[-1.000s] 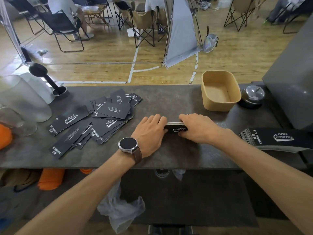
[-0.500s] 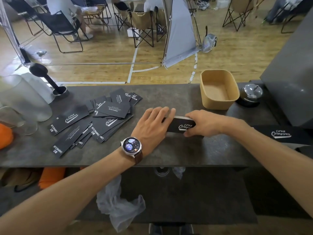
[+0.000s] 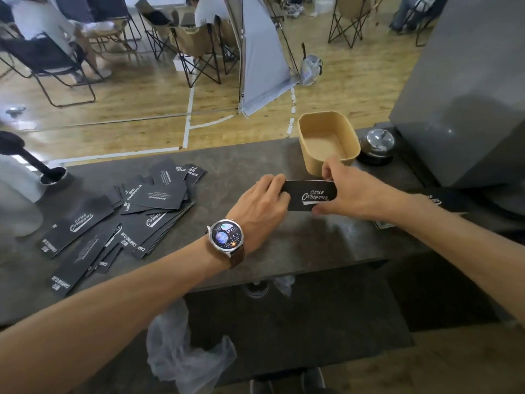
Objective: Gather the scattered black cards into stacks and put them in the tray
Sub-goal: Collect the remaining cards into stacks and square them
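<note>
A squared stack of black cards (image 3: 309, 194) is held between both hands just above the dark counter (image 3: 298, 243), right in front of the tan tray (image 3: 308, 155). My left hand (image 3: 262, 203), with a watch on its wrist, grips the stack's left end. My right hand (image 3: 352, 191) pinches its right end, thumb on the far edge near the tray's front wall. Several loose black cards (image 3: 119, 217) lie scattered and overlapping on the counter's left half. The tray holds nothing.
A silver call bell (image 3: 376, 143) stands right of the tray, beside a tall grey box (image 3: 466, 89). More black cards (image 3: 437, 199) lie under my right forearm. A black scoop in a cup (image 3: 51, 176) and frosted plastic containers (image 3: 17, 194) occupy the far left.
Both hands have lifted the stack off the counter and carried it back and to the right, up to the tray's front wall. The stack now faces up, its logo showing.
</note>
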`<action>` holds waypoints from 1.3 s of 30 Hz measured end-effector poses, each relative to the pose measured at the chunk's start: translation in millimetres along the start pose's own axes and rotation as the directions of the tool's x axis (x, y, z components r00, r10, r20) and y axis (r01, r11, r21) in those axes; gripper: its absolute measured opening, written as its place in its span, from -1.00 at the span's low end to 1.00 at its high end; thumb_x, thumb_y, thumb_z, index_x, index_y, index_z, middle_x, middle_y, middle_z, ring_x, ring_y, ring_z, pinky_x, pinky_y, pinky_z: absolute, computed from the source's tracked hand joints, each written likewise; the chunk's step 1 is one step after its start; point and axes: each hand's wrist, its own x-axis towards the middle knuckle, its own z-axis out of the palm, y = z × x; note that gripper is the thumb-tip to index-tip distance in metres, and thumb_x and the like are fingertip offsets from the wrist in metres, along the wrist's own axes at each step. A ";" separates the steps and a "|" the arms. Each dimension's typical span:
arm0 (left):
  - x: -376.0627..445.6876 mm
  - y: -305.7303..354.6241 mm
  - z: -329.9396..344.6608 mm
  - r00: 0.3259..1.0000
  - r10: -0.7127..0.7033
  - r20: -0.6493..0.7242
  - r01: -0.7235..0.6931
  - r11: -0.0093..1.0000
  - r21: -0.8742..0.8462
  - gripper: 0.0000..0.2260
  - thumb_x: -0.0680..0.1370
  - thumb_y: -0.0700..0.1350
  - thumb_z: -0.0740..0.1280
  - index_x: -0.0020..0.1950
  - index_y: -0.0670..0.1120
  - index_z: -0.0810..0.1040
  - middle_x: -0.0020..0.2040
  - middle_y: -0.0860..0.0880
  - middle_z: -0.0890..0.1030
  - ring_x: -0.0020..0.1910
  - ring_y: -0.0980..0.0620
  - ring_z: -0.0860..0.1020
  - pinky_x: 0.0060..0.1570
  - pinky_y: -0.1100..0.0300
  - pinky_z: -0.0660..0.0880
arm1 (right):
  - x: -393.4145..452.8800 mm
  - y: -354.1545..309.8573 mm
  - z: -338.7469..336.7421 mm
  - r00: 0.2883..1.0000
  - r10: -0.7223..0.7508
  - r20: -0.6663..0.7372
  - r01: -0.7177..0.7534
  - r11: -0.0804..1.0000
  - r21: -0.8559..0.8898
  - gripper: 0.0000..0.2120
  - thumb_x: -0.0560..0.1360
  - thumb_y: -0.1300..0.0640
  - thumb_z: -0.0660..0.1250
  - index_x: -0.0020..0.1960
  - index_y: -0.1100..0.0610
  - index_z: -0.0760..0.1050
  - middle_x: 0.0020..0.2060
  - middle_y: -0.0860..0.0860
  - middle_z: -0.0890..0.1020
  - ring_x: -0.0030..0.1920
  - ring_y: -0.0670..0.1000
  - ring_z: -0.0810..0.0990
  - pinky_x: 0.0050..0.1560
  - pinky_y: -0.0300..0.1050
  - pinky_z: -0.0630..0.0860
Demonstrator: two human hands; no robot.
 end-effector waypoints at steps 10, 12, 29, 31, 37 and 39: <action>39.5 40.9 -20.4 0.992 -0.062 0.107 0.074 0.991 -0.115 -0.82 0.33 -0.28 0.47 -0.14 -0.21 0.52 0.02 -0.19 0.52 -0.04 -0.17 0.51 -0.41 -0.01 0.56 | -56.2 36.4 -10.7 0.965 -0.206 -0.162 0.084 0.828 -0.555 -0.63 0.46 -0.01 0.42 0.13 0.07 0.35 0.09 0.03 0.49 0.08 0.04 0.52 -0.03 -0.08 0.51; 51.4 54.9 -27.7 0.991 -0.072 0.111 0.086 0.988 -0.132 -0.85 0.36 -0.29 0.43 -0.13 -0.20 0.51 0.00 -0.18 0.51 -0.04 -0.17 0.51 -0.43 0.00 0.54 | -61.7 47.8 -24.3 0.972 -0.194 -0.134 0.088 0.825 -0.559 -0.63 0.47 -0.04 0.41 0.15 0.05 0.34 0.10 0.01 0.49 0.07 0.01 0.52 -0.08 -0.15 0.45; 161.4 165.6 -28.2 0.884 -0.104 0.456 0.178 0.976 -0.123 -0.66 0.52 -0.01 0.36 0.22 -0.15 0.46 0.14 -0.13 0.43 0.10 -0.15 0.48 -0.19 0.07 0.33 | -74.8 184.1 -88.9 0.969 -0.161 0.186 0.229 0.867 -0.443 -0.67 0.47 -0.03 0.43 -0.01 -0.07 0.26 0.06 -0.09 0.48 -0.01 -0.03 0.53 -0.14 -0.13 0.50; 163.0 166.6 -24.5 0.855 -0.125 0.503 0.202 0.974 -0.103 -0.67 0.52 0.03 0.35 0.19 -0.13 0.47 0.12 -0.11 0.44 0.07 -0.15 0.51 -0.21 0.07 0.32 | -70.5 190.4 -86.2 0.964 -0.179 0.199 0.249 0.873 -0.420 -0.67 0.47 -0.03 0.43 0.00 -0.06 0.26 0.08 -0.07 0.50 0.01 0.00 0.55 -0.12 -0.08 0.52; 162.2 163.3 -12.8 0.807 -0.155 0.570 0.242 0.967 -0.081 -0.65 0.50 0.10 0.37 0.17 -0.08 0.46 0.12 -0.08 0.45 0.00 -0.16 0.55 -0.24 0.08 0.34 | -64.0 197.9 -78.0 0.951 -0.187 0.246 0.274 0.877 -0.393 -0.66 0.47 -0.06 0.43 0.02 -0.08 0.26 0.05 -0.07 0.51 -0.01 0.00 0.54 -0.07 -0.02 0.55; 161.0 160.9 -7.1 0.801 -0.161 0.576 0.252 0.964 -0.082 -0.62 0.47 0.10 0.40 0.17 -0.08 0.45 0.11 -0.08 0.48 -0.01 -0.15 0.56 -0.24 0.09 0.36 | -63.0 198.0 -76.3 0.952 -0.169 0.256 0.256 0.896 -0.363 -0.63 0.45 -0.03 0.46 0.04 -0.06 0.27 0.04 -0.07 0.50 -0.01 -0.01 0.54 -0.06 -0.04 0.55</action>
